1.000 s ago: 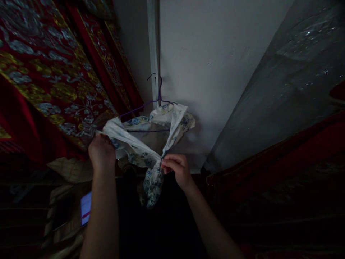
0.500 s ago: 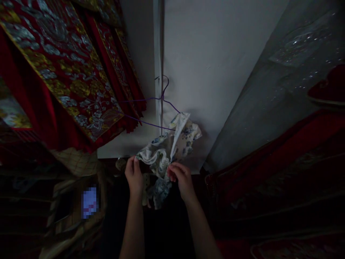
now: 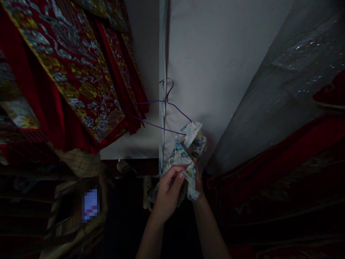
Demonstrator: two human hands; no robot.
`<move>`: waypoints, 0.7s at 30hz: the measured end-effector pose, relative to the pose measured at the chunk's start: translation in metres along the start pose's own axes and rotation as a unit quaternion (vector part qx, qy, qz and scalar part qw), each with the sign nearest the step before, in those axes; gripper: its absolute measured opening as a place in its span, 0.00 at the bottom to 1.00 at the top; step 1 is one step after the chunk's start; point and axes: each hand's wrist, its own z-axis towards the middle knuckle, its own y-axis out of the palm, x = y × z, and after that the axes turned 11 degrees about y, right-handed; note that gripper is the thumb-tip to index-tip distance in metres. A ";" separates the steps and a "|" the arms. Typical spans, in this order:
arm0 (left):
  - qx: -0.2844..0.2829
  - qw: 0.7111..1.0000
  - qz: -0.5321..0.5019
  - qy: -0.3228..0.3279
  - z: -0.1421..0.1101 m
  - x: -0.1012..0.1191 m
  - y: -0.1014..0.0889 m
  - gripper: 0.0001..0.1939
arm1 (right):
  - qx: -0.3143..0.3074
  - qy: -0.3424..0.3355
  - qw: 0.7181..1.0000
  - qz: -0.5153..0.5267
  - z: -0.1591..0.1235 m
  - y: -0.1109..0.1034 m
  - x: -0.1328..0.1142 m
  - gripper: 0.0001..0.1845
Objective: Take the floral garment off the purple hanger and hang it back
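A thin purple wire hanger [image 3: 176,106] hooks onto a narrow strip running down the pale wall. From its right end hangs a white garment [image 3: 178,156] with a blue and yellow floral print; its exact kind is unclear among the folds. My left hand [image 3: 171,187] is closed, pinching an edge of the cloth between thumb and fingers. Close beside it, my right hand [image 3: 198,180] grips the cloth from the right, its fingers partly hidden behind the fabric. The garment's lower part falls behind my hands.
Red embroidered hangings [image 3: 81,79] with gold and silver motifs fill the upper left. A wooden chair or stool [image 3: 51,223] bears a pixelated bright item. Sheer glittery fabric [image 3: 269,86] and dark red cloth [image 3: 283,158] line the right. Pale shoes [image 3: 124,166] show below.
My left hand has moved right across the garment, near my right hand, which has shifted right and behind the cloth. The fabric between them is now bunched rather than stretched apart.
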 end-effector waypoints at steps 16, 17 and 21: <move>-0.221 0.962 0.159 -0.009 0.038 -0.024 -0.073 0.22 | -0.113 -0.072 0.985 -0.113 0.036 -0.017 -0.067 0.07; -0.245 0.952 0.181 -0.023 0.034 -0.025 -0.078 0.22 | -0.095 -0.096 0.984 -0.116 0.050 -0.019 -0.071 0.07; -0.280 0.900 0.334 0.003 0.032 -0.010 -0.092 0.18 | 0.007 -0.163 0.983 -0.080 0.118 -0.016 -0.072 0.17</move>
